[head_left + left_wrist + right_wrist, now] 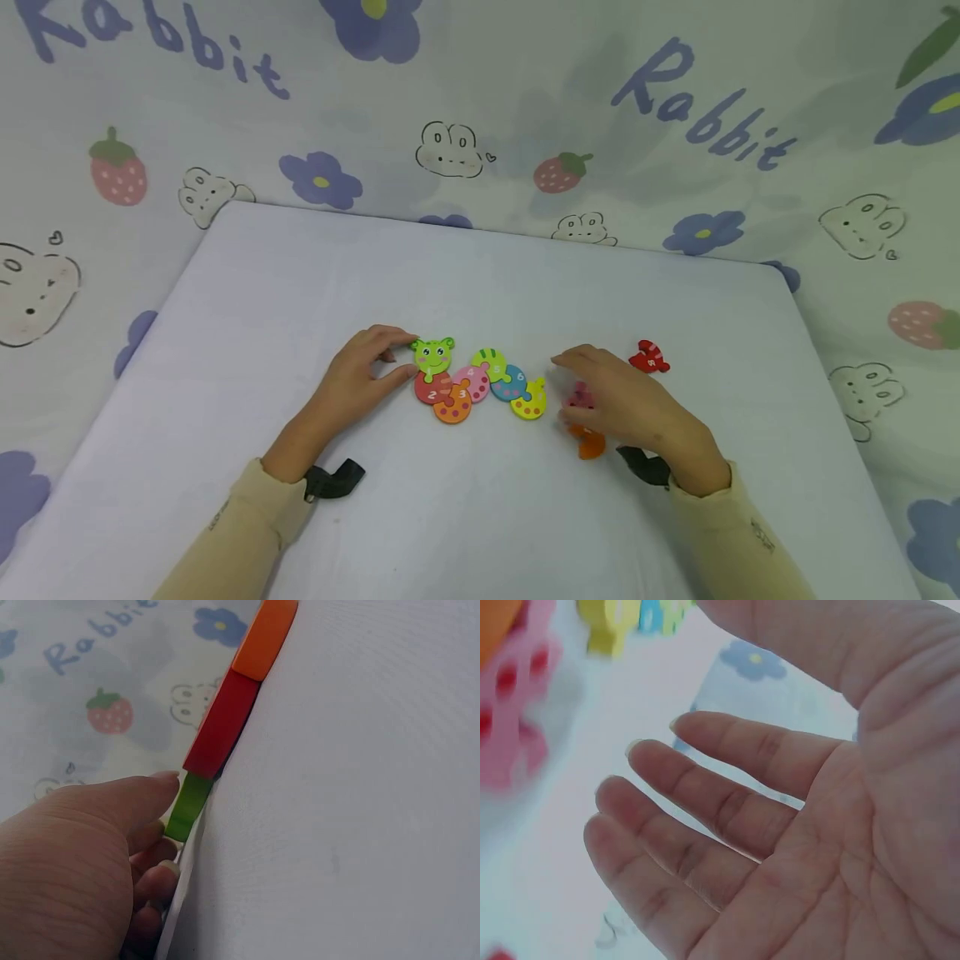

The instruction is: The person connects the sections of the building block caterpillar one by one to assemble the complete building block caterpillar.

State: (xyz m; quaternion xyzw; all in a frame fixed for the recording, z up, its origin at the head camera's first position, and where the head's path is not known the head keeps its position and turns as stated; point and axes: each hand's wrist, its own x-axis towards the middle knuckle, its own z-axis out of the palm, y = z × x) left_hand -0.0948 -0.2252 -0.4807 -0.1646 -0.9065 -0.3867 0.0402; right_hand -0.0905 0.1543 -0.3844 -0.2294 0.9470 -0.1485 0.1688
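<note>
Caterpillar puzzle [472, 385]: numbers [432, 395] legible only in head view; right hand [832, 832] spread; left hand [352, 379] pinch unclear.

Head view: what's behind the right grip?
A flat pink, red-dotted puzzle piece and a rounded orange puzzle piece show partly; portions the right grip covers can't be seen.

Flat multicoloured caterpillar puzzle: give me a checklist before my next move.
Flat green caterpillar-head piece joined to flat red number-2 piece: ok.
Left hand at the head piece's edge: ok.
Right hand empty: ok, fingers extended.
Round yellow piece free at its upper knob: ok.
Dotted pink loose piece unobstructed: not ok, right hand partly covers it.
Rounded orange loose piece separate from the pink one: cannot tell.
</note>
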